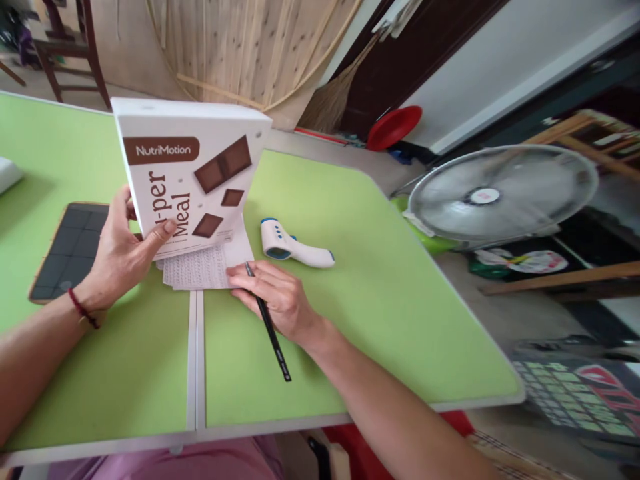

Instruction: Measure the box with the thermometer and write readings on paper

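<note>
My left hand [127, 237] grips a white NutriMotion box [220, 173] with brown chocolate-bar pictures, thumb on its front and fingers behind. The box is held tilted above a small stack of white papers [195, 270] covered in rows of dense marks. Between the fingers of my right hand [277, 297] lies a slim black pen [273, 333], its far end pointing toward me. Those fingertips touch the right edge of the papers. Just beyond my right hand, a white and blue infrared thermometer [295, 245] rests on the green table [390, 300].
A dark phone [73, 247] in a tan-edged case lies left of my left hand. Part of a white object [7, 175] shows at the table's left edge. A standing fan [500, 193] is beyond the right edge. A chair [70, 53] stands at the back left.
</note>
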Tool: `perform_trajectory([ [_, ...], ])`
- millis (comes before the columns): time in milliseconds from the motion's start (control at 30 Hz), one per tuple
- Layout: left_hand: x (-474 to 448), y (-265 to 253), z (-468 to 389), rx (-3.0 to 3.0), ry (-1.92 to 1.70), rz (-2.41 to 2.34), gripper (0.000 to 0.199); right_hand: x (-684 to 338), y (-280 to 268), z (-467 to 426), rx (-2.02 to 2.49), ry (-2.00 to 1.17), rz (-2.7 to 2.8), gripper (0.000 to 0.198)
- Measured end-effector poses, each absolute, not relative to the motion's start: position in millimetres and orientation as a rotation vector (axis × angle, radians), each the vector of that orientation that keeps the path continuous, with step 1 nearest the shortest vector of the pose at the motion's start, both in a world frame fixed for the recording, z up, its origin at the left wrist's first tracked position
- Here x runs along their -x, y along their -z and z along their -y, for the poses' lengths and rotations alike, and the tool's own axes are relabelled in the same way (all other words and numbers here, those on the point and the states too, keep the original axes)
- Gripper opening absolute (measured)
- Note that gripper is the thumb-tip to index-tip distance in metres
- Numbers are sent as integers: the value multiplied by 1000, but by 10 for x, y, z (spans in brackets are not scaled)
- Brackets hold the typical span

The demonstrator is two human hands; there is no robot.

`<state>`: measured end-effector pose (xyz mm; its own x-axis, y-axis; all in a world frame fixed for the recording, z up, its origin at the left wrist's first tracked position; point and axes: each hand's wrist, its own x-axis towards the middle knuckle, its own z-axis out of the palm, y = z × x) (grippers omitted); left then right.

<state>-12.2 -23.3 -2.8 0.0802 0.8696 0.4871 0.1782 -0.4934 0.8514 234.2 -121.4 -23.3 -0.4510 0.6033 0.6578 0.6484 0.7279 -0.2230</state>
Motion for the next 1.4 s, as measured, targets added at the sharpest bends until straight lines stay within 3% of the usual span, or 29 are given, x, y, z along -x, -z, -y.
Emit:
perform_trajectory([
  [133,123,-48,288,-1887,-1318,-1112,53,-2303,237,1235,861,3,2239,29],
  [967,95,-113,293,-1827,-1267,-1169,62,-2241,244,1349,968,-63,2472,28],
  [1400,54,-42,258,-1654,-1671,-940,66,-2308,269,1407,972,-73,2416,28],
])
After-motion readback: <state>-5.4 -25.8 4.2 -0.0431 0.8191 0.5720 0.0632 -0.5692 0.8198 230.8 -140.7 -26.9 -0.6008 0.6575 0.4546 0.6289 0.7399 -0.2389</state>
